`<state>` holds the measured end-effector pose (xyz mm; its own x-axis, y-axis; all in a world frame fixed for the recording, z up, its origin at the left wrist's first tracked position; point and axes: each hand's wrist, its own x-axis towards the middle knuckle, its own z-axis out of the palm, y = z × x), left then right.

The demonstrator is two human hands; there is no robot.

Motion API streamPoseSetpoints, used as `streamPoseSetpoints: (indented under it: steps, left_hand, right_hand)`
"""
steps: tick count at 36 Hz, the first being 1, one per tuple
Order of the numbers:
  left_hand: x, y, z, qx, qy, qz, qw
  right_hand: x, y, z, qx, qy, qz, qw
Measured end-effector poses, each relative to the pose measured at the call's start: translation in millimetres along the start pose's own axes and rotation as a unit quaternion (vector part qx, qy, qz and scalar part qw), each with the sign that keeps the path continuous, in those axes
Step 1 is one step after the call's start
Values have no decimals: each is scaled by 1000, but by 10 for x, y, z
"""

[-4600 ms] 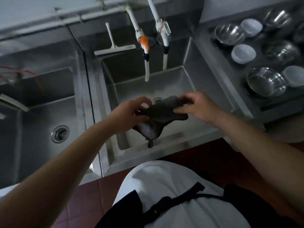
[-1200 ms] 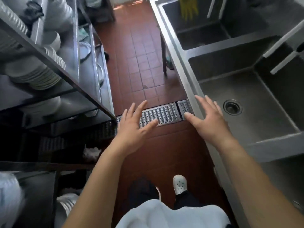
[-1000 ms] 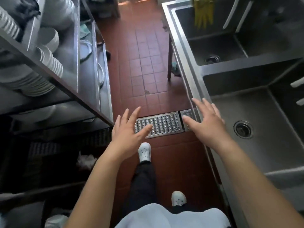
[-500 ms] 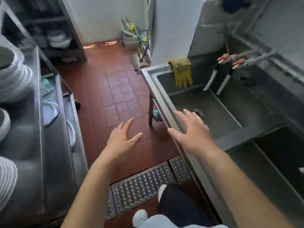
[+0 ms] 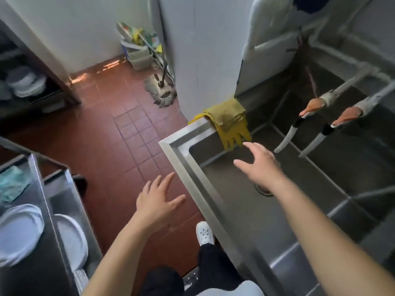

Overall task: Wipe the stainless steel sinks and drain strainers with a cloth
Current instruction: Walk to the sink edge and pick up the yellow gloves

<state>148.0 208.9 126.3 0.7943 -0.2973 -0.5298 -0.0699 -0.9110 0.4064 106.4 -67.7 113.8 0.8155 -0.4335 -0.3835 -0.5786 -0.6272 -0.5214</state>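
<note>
The cloth is gone from both hands: left and right now hang spread and empty (nothing grasped). The right hovers over a new sink, gloves just beyond, so wiping has paused.

A steel sink is standing on the right, with yellow gloves hanging over its far rim and a drain showing in the basin floor. The red tile floor is carrying a mop by the wall. On the left, a steel shelf is holding white plates.
</note>
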Motion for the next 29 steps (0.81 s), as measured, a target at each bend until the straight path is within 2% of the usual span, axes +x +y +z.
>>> streamPoseSetpoints:
  steps: [2, 6, 12, 15, 18, 21, 24, 26, 29]
  left_hand:
    - [305, 98, -113, -36, 10, 13, 999]
    - [829, 353, -187, -221, -3, -8, 975]
    - [1673, 861, -92, -330, -58, -8, 942]
    - [1987, 1077, -137, -425, -102, -30, 899]
    - [2331, 1181, -150, -472, -148, -85, 865]
    - [2587, 1233, -145, -543, -204, -132, 804]
    - [2754, 1260, -165, -593, -221, -151, 759]
    - [2812, 1270, -182, -605, -233, -160, 745]
    - [2840, 1289, -243, -596, -257, -153, 745]
  right_hand:
    - [381, -61, -101, 1, -3, 4, 1000]
    - [1086, -217, -223, 28, 10, 12, 999]
    - [1767, -352, -191, -40, 22, 78, 996]
    - [2001, -365, -146, -23, 25, 104, 994]
    - [2295, -419, -141, 43, 33, 142, 988]
    - [2573, -458, -121, 105, 27, 177, 978]
    - [2756, -474, -66, 109, 23, 213, 971]
    - [2806, -463, -11, 120, 47, 232, 964]
    - [2809, -450, 69, 134, 67, 247, 957]
